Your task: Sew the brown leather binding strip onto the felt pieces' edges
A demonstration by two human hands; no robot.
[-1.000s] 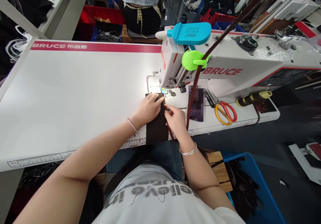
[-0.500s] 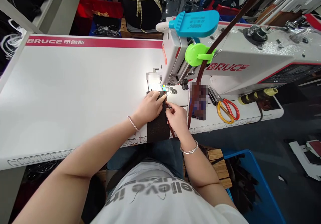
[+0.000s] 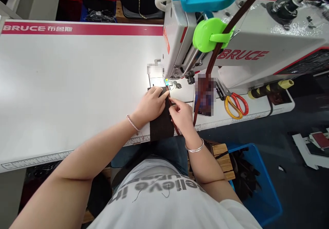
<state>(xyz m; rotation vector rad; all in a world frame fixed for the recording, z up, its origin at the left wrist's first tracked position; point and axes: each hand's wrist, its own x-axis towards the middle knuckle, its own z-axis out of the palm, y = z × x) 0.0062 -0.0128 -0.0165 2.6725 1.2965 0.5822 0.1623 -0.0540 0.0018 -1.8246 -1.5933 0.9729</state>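
My left hand (image 3: 152, 105) lies over a dark brown strip of fabric (image 3: 161, 129) on the machine bed, its fingers stretched toward the presser foot (image 3: 167, 82). Along the fabric's right edge runs a narrow reddish-brown binding tape (image 3: 175, 127). My right hand (image 3: 182, 115) pinches this tape between thumb and forefinger, just below the left fingertips. The sewing machine (image 3: 177, 34) stands right above both hands. Another length of brown tape (image 3: 214, 59) hangs down past a green clip (image 3: 208, 34) on the machine head.
Scissors (image 3: 235, 106) with orange and red handles lie right of my right hand. Nearer stands a partly blurred flat item (image 3: 205, 109). A yellow-ended roll (image 3: 269, 88) rests farther right. A blue bin (image 3: 267, 191) of dark pieces sits on the floor.
The camera view has shifted closer and lower over the machine. Both hands keep nearly the same places on the fabric and tape, with the right forefinger straighter now.
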